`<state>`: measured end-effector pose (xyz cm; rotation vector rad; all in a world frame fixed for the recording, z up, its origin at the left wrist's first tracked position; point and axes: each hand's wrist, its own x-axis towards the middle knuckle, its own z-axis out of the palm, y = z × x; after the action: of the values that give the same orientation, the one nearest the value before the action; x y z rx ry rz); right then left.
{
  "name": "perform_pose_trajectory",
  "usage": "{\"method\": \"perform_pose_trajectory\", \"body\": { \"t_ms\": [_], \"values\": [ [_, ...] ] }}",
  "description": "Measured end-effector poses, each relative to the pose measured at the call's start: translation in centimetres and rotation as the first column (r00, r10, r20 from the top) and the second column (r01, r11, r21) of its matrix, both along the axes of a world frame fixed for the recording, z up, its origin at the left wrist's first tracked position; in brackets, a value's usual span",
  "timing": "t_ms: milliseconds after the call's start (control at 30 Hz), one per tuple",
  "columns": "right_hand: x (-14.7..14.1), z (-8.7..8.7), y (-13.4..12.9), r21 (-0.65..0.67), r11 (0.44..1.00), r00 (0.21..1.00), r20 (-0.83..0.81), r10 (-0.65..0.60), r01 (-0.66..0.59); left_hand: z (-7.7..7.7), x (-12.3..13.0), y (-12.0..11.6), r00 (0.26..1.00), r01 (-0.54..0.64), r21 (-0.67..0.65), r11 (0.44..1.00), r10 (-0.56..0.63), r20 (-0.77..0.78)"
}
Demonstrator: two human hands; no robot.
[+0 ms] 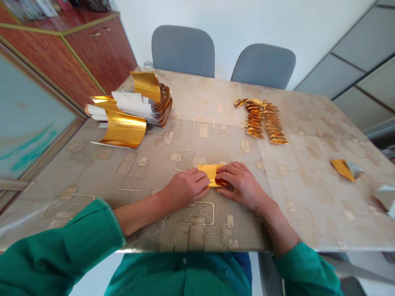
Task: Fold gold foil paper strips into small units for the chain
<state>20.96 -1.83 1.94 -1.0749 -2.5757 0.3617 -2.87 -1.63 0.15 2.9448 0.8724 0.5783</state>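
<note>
A small folded piece of gold foil paper (210, 172) lies on the table between my two hands. My left hand (185, 189) presses on its left part, and the fingers of my right hand (240, 185) lie over its right end, partly hiding it. Behind them, a curled stack of gold and white-backed sheets (129, 111) sits at the far left of the patterned tabletop (308, 164). Several small folded gold pieces (262, 121) lie in a curved, overlapping row at the back.
A gold folded piece (345, 169) and a silver-white piece (384, 197) lie near the right edge. Two grey chairs (183, 51) stand beyond the far edge. A wooden cabinet (92, 45) stands at the back left, and a glass panel (31, 123) stands beside the table's left edge.
</note>
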Motion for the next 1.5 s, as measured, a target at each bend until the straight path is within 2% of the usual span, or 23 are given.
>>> {"method": "perform_pose_trajectory", "body": {
  "t_ms": [133, 300, 400, 567, 767, 933, 1067, 1233, 1433, 1500],
  "values": [
    [0.2, -0.4, 0.2, -0.029, 0.999, 0.996, -0.088, -0.026, 0.024, -0.4, 0.0, 0.3, 0.992, -0.076, -0.005, 0.997, 0.076, 0.099],
    [0.3, -0.4, 0.9, -0.151, 0.988, 0.962, -0.263, -0.072, 0.032, -0.3, 0.1, 0.6, 0.974, -0.167, -0.161, 0.973, 0.188, 0.125],
    [-0.1, -0.2, 1.2, -0.169, 0.982, 0.954, -0.269, -0.129, 0.085, -0.3, 0.3, 0.7, 0.967, -0.205, -0.232, 0.951, 0.234, 0.104],
    [-0.9, -0.7, 1.5, -0.136, 0.97, 0.941, -0.246, -0.232, 0.203, -0.4, 0.2, 1.2, 0.959, -0.17, -0.301, 0.938, 0.228, 0.169],
    [-1.2, -1.3, 1.5, -0.102, 0.948, 0.925, -0.206, -0.318, 0.303, -0.6, 0.0, 2.0, 0.936, -0.154, -0.435, 0.887, 0.272, 0.223],
    [-1.0, -1.8, 1.3, -0.089, 0.928, 0.908, -0.192, -0.372, 0.361, -0.4, -0.3, 2.0, 0.946, -0.205, -0.365, 0.908, 0.28, 0.166],
    [-1.0, -2.3, 1.4, -0.095, 0.911, 0.896, -0.17, -0.411, 0.4, -0.4, -0.5, 1.9, 0.938, -0.257, -0.345, 0.903, 0.318, 0.134],
    [-1.3, -2.7, 1.5, -0.07, 0.885, 0.872, -0.151, -0.466, 0.461, -0.4, -0.6, 2.0, 0.948, -0.234, -0.304, 0.923, 0.286, 0.138],
    [-1.4, -2.9, 1.5, -0.059, 0.875, 0.863, -0.141, -0.485, 0.481, 0.8, 0.0, 0.3, 0.975, -0.196, -0.004, 0.981, 0.195, 0.106],
    [-1.5, -2.8, 1.4, -0.048, 0.873, 0.863, -0.133, -0.487, 0.485, 0.9, 0.4, -0.6, 0.989, -0.139, 0.01, 0.99, 0.138, 0.05]
  ]
}}
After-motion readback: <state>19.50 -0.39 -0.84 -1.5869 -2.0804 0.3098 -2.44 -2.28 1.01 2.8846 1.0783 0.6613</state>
